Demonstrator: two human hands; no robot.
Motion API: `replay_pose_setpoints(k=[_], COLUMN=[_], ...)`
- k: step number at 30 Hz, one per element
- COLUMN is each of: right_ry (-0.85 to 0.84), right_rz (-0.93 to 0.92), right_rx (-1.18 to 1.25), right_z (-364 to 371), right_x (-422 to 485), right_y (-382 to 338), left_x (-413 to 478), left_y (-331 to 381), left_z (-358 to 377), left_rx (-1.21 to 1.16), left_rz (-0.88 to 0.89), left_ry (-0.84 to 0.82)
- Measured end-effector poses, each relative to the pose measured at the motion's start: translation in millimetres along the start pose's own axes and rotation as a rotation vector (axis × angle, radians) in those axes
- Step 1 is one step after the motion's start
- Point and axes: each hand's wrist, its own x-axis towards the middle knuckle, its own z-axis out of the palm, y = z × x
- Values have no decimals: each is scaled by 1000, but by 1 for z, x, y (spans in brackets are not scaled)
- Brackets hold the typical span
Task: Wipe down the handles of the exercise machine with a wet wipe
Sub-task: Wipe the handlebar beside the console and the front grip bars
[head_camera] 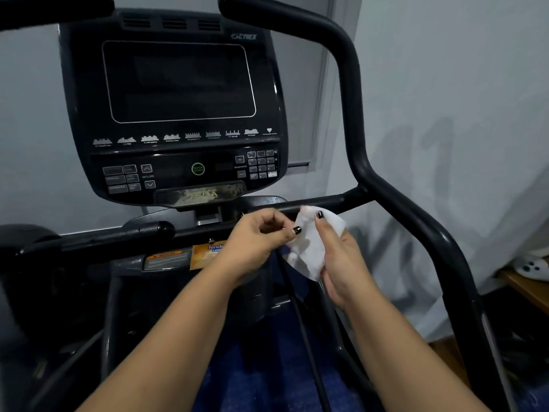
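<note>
Below the middle of the view, a thin, crumpled white wet wipe is held between both hands. Its 9 o'clock edge is pinched by the curled thumb and finger of the left hand. Its 3 o'clock side is gripped by the right hand, thumb laid on top. At 12 o'clock, a smooth black horizontal grip bar is seen just behind the wipe's upper edge; contact cannot be told. A curved black tubular handle rises at 1 o'clock. A glossy black console is set at 11 o'clock, and an orange packet is seen at 9 o'clock.

Crumpled white wet wipe just in front of black horizontal handle
</note>
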Motion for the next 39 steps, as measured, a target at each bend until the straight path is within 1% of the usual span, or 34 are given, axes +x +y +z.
replay_pose_setpoints(k=[3,6,8,11,13,15,17,19,21,23,25,26,28,31,34,36,37,39], right_ry=[11,54,97,121,88,22,-70,-143,-127,-20,115,186,290,436,450,479,491,492], right_rz=[-57,-88,-138,-270,-325,-334,-267,-150,-17,61,114,109,41,-86,-240,-317,-348,-395], right_rx=[-13,-37,-168,-407,-499,-587,-541,-338,-108,64,243,310,408,296,154,60,45,103], right_z=[-7,-13,-18,-30,-41,-50,-53,-51,-50,-55,-60,-62,-65,-66,-59,-54,-53,-51], right_x=[-4,-7,-9,-14,-15,-16,-21,-26,-27,-21,-13,-7,2,25,49,68,76,87], right_y=[1,2,4,5,5,7,4,1,2,9,18,22,24,17,8,4,3,1], left_x=[0,0,3,10,14,18,23,31,42,56,73,80,100,129,155,170,176,183], left_y=[2,2,2,6,7,9,11,11,10,10,19,26,41,57,68,68,66,58], left_z=[7,14,16,12,8,7,7,9,11,9,0,-7,-24,-53,-81,-100,-108,-117], left_rx=[-63,-51,-29,-46,-14,41,73,114,247,449,601,676,854,1095,1322,1459,1509,1584], left_rz=[7,31,68,88,90,120,147,137,111,136,210,254,344,429,563,607,616,643], left_ry=[-28,-45,10,75,74,74,77,61,48,64,115,154,227,245,271,266,242,207])
